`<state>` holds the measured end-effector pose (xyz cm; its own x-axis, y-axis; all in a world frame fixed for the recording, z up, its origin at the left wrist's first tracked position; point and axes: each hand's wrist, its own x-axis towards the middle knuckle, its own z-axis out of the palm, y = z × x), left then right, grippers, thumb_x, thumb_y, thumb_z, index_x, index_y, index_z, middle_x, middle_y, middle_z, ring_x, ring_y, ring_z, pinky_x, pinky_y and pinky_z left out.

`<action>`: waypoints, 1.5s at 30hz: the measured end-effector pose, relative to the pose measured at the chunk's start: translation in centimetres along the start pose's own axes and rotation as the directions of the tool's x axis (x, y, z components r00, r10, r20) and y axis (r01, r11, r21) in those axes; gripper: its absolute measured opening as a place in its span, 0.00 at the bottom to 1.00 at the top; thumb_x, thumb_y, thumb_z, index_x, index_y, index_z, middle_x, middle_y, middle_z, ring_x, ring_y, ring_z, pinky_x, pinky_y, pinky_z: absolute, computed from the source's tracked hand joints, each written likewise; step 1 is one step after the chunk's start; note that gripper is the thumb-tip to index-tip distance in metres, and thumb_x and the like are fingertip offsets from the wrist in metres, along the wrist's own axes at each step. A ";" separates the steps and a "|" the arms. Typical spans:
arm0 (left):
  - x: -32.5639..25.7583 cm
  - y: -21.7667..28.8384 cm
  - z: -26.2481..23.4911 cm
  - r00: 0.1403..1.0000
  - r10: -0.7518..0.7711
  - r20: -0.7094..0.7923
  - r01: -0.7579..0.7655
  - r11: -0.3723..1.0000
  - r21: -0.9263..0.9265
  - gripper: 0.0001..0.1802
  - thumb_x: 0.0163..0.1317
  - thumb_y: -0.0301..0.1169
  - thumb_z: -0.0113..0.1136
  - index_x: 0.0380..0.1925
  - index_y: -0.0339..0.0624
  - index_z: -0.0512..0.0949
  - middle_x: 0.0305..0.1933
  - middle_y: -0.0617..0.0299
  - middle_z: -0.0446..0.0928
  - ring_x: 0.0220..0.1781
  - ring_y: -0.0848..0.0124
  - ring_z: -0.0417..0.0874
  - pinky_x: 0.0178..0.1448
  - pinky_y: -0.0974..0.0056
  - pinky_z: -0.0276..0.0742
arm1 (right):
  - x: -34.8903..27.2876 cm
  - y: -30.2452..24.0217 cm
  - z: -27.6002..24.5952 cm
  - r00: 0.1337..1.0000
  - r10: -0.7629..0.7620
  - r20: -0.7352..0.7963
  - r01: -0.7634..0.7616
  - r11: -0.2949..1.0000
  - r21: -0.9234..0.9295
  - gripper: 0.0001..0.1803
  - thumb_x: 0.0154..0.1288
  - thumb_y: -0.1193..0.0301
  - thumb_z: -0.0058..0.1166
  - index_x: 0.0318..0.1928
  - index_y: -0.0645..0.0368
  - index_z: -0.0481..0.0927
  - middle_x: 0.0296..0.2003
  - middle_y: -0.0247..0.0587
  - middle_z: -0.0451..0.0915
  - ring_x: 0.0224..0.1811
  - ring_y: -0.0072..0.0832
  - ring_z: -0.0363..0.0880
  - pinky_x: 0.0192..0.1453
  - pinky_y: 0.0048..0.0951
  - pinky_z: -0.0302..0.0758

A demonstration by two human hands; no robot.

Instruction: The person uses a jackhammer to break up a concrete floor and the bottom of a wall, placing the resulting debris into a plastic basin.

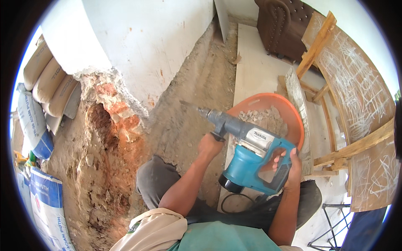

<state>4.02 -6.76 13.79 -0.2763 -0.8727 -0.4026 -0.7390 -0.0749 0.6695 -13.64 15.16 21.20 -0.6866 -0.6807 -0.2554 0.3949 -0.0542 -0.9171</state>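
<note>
Demolition hammer (241, 165) held between left grip (210, 145), clamped on a side handle (217, 136) I mostly can't see, and right grip (292, 165), wrapped round the rear handle (281, 178). Orange basin (299, 121) beyond, partly blocked; bit tip (186, 104) indistinct.

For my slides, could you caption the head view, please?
Left hand and right hand grip a demolition hammer near an orange tub of rubble.

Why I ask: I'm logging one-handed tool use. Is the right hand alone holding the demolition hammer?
No, the left hand grips the side handle of the demolition hammer, while the right hand holds its rear handle.
</note>
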 end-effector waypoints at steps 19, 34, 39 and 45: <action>2.2 -2.3 0.0 0.999 -0.022 -0.034 0.023 0.999 0.032 0.23 0.48 0.43 0.70 0.41 0.40 0.83 0.42 0.47 0.84 0.47 0.52 0.84 0.50 0.54 0.78 | 2.4 2.9 0.9 0.994 0.090 0.063 -0.097 0.988 0.123 0.25 0.68 0.47 0.51 0.39 0.60 0.70 0.24 0.45 0.77 0.19 0.35 0.77 0.22 0.33 0.77; 4.2 -2.5 -0.1 0.997 -0.031 -0.075 0.022 0.992 -0.125 0.22 0.47 0.41 0.71 0.38 0.36 0.83 0.40 0.44 0.83 0.47 0.50 0.84 0.49 0.53 0.79 | 4.2 1.0 3.2 0.995 0.004 0.097 -0.004 1.000 0.006 0.23 0.68 0.51 0.54 0.39 0.62 0.71 0.24 0.46 0.78 0.19 0.32 0.78 0.22 0.31 0.77; 3.4 -0.9 -0.6 0.994 -0.031 -0.105 0.011 0.982 -0.188 0.22 0.48 0.42 0.71 0.39 0.37 0.83 0.41 0.44 0.83 0.46 0.51 0.84 0.49 0.54 0.79 | 4.5 -2.7 5.6 0.993 -0.074 0.093 0.091 0.977 -0.193 0.25 0.68 0.48 0.52 0.40 0.62 0.71 0.24 0.47 0.78 0.18 0.32 0.78 0.21 0.29 0.77; 3.8 1.0 -1.9 0.993 -0.099 -0.059 0.071 0.930 -0.362 0.21 0.50 0.42 0.68 0.39 0.37 0.83 0.40 0.44 0.83 0.46 0.50 0.84 0.48 0.54 0.78 | 4.7 -7.4 9.4 0.964 -0.125 0.235 0.194 0.935 -0.298 0.24 0.67 0.51 0.55 0.40 0.63 0.72 0.25 0.48 0.79 0.20 0.32 0.79 0.22 0.28 0.77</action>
<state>3.38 -11.03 14.13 -0.1647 -0.8880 -0.4294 -0.4846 -0.3063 0.8194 -14.06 5.48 29.61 -0.5680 -0.8209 -0.0596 0.0541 0.0350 -0.9979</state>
